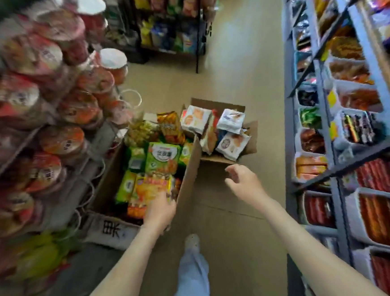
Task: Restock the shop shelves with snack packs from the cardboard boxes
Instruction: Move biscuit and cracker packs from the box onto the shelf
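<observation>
1. Two bare forearms reach forward from the bottom edge, and between them a leg in pale blue trousers [192, 276] ends in a light shoe [192, 241] on the tan floor [228, 51]
2. Down inside the near cardboard box [192, 166] is the left hand [160, 211], its fingers at the near end of an orange-yellow snack pack [149, 190]; blur hides whether they close round the pack or only touch it
3. Just right of that box's wall, the right hand [240, 179] hangs over the floor with fingers spread and loosely curled, holding nothing
4. On the floor at the foot of the left-hand display, the near cardboard box stands open and full: green snack packs [164, 157] lie over and beside the orange-yellow one, and a large black character is printed on its near flap
5. Touching its far right corner is the far cardboard box [251, 138], also open, heaped with tilted white snack packs [232, 142]
6. Along the right side run the grey metal shelves [326, 118], their trays packed with red, orange and dark packets
7. Stacked noodle bowls [62, 140] with red-and-orange lids fill the left side, heavily blurred
8. At the far end of the aisle, a dark rack [197, 61] holds crisp bags [171, 33] in yellow, blue and green
</observation>
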A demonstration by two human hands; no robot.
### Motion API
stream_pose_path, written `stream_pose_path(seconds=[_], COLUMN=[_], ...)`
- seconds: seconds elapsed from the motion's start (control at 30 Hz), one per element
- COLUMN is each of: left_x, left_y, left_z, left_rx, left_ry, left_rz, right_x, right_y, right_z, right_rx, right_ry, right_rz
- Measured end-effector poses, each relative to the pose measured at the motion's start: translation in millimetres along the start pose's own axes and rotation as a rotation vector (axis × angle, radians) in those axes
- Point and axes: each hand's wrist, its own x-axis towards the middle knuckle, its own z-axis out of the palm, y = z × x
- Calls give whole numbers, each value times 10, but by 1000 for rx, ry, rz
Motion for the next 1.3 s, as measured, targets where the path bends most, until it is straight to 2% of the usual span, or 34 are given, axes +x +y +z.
stream_pose_path(seconds=[0.17, 0.27, 0.4, 0.63, 0.87, 0.97, 1.3], left_x=[544, 785, 1035, 1412, 1660, 1696, 1713], left_y=[-572, -822, -996, -1308, -1495, -1522, -1421], left_z=[-131, -122, -51, 184, 383, 403, 184], left_rx=[1, -12, 56, 99, -53, -37, -28], left_ry=[0, -62, -102, -89, -55, -57, -92], left_rz=[-199, -327, -350, -387, -487, -448, -473], right_x=[690, 981, 1219, 1544, 1781, 1794, 1698], right_y=[-169, -166, -143, -126, -41, -90, -135], right_z=[581, 963, 1475, 2227, 2901, 2992, 2959], right_rx=[-54, -69, -25, 228, 415, 429, 319], right_ry=[-185, -274, -381, -467, -398, -403, -376], right_rz=[50, 95, 194, 379, 658, 712, 569])
